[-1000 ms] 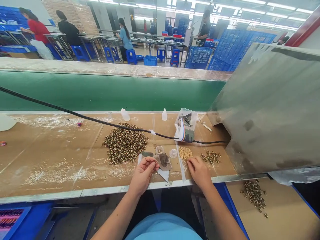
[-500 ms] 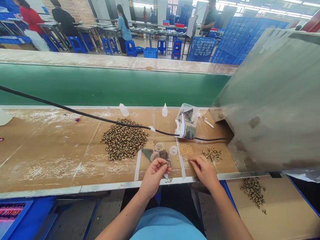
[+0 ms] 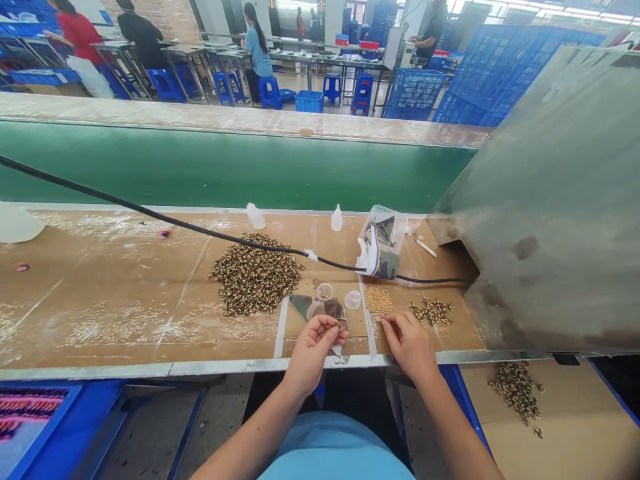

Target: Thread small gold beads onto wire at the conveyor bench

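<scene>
Two fingers of the left hand point(image 3: 314, 355) pinch a brass piece point(image 3: 341, 327); right hand point(image 3: 406, 347) curled, grip unclear

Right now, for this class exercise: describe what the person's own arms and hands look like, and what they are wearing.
The left hand and right hand are bare, with no gloves, and no sleeve shows on either forearm. No watch, bracelet or tape is visible on them. The only clothing in view is a light blue top at the bottom of the picture.
</scene>
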A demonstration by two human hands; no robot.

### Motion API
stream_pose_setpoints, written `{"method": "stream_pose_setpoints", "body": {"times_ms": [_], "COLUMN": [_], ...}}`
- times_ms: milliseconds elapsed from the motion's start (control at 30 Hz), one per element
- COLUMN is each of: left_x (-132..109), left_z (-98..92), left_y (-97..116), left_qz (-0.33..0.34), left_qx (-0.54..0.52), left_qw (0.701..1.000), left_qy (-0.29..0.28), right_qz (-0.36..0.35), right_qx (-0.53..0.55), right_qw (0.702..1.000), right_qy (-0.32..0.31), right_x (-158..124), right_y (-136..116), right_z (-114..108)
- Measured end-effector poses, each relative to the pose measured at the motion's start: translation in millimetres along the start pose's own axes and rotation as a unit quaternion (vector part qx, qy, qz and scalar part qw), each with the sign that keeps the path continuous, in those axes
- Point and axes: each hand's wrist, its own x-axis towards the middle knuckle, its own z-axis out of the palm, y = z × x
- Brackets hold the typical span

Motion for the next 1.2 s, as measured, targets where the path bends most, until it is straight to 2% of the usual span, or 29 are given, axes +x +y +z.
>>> {"method": "stream_pose_setpoints", "body": {"times_ms": [133,300,433,567,700,833,967,1200], "left_x": [0.1,0.3,-0.6,-1.2,-1.4,-2.5,-3.5,-4.6], "left_z": [0.4,1.9,7.7,15.4,18.4,17.5,16.6,15.9], "left_y": [-2.8,-2.8,-1.8,-3.2,-4.1,-3.1,-1.7,-1.6], "left_qz": [0.009,0.003,-0.003,-0.018,-0.021,-0.026,-0.029,-0.030], "left_qx": [0.001,-0.012,-0.047,-0.087,-0.122,-0.134,-0.139,-0.122], "left_qw": [1.000,1.000,0.999,0.996,0.992,0.990,0.989,0.992], "left_qy": [0.002,0.012,0.020,0.017,0.030,0.039,0.036,0.029], "right_qz": [0.028,0.029,-0.011,-0.063,-0.099,-0.119,-0.117,-0.074], "right_qx": [-0.046,-0.033,0.040,0.131,0.119,0.099,0.119,0.158], "right_qw": [0.999,0.999,0.999,0.989,0.987,0.986,0.983,0.984], "right_qy": [-0.007,-0.030,-0.008,0.002,0.034,0.066,0.072,0.036], "right_x": [1.1,4.6,6.5,4.1,-2.1,-7.2,-8.7,-10.2], "right_y": [-8.2,-6.9,-12.1,-34.4,-52.4,-56.1,-55.9,-54.5], "right_z": [1.0,3.5,0.3,0.7,9.7,15.5,14.8,15.5]}}
